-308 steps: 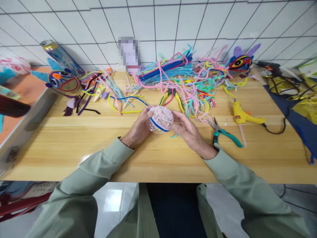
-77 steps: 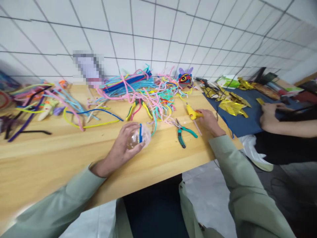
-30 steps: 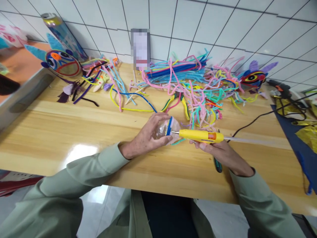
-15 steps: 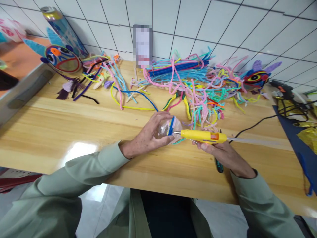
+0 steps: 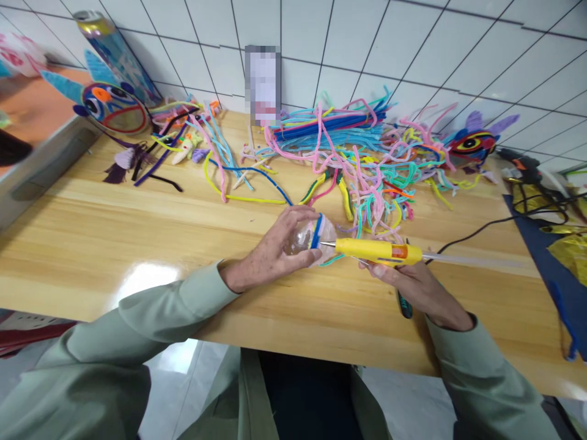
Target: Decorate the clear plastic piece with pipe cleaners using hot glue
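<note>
My left hand (image 5: 279,247) is wrapped round a clear plastic bottle piece (image 5: 300,237) with a blue pipe cleaner (image 5: 317,231) across it. In my right hand (image 5: 410,278) is a yellow hot glue gun (image 5: 367,248), a long clear glue stick (image 5: 468,261) poking out of its back. The gun's metal nozzle points left and meets the bottle piece by the blue strip, close to my left thumb; whether glue is coming out is too small to see. Beneath my right hand lies a dark-handled tool (image 5: 405,304), partly covered.
Yellow-green pliers (image 5: 345,195) lie just beyond the bottle piece, beside tangled pipe cleaners (image 5: 376,183). Decorated fish-like faces stand left (image 5: 114,110) and right (image 5: 472,146). A black cable (image 5: 477,227) crosses the right side. A phone (image 5: 263,85) leans on the tiled wall.
Hardly anything differs: both hands keep their hold, and the glue gun's nozzle stays at the blue strip. The whole view has shifted very slightly.
</note>
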Available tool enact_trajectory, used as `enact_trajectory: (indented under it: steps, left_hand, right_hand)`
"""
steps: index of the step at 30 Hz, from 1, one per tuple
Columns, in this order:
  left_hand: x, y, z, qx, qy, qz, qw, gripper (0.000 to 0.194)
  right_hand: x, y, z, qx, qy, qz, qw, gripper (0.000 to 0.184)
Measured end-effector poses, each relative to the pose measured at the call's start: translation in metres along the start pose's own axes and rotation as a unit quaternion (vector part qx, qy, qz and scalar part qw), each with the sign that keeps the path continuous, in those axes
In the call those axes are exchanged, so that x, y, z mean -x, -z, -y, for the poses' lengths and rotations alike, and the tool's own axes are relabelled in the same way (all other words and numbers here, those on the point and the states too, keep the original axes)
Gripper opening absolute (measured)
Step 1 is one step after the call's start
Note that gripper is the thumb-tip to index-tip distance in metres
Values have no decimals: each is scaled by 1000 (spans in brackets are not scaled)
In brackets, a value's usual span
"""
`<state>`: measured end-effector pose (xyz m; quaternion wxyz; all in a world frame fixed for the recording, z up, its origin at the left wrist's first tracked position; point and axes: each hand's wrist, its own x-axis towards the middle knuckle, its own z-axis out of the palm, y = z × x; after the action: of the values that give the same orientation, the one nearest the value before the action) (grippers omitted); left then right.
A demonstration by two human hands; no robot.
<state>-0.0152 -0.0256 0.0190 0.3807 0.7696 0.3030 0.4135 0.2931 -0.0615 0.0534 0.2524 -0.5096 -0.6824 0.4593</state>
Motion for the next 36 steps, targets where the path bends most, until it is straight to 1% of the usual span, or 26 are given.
enact_trajectory:
  steps: [4, 8, 17, 21, 26, 30, 36]
  left_hand:
    - [0, 0, 0, 2, -1, 0, 1000, 54]
    - [0, 0, -1, 5, 1, 1, 1000, 53]
    - [0, 0, -1, 8, 10, 0, 1000, 54]
    - [0, 0, -1, 7, 14, -4, 1000, 54]
    - [0, 0, -2, 1, 11, -2, 1000, 53]
    - [0, 1, -3, 0, 13, 2, 1000, 53]
    - [0, 2, -5, -4, 19, 6, 1000, 52]
  right_hand:
    - [1, 2, 0, 26, 1, 9, 1000, 45]
    - [1, 3, 0, 40, 10, 4, 999, 42]
    - [3, 5, -4, 87, 24, 8, 996, 46]
    - [3, 5, -5, 90, 17, 6, 996, 47]
    - [4, 5, -4, 72, 25, 0, 997, 44]
    - [4, 5, -7, 91, 21, -7, 996, 45]
    - [4, 5, -9, 102, 15, -1, 995, 47]
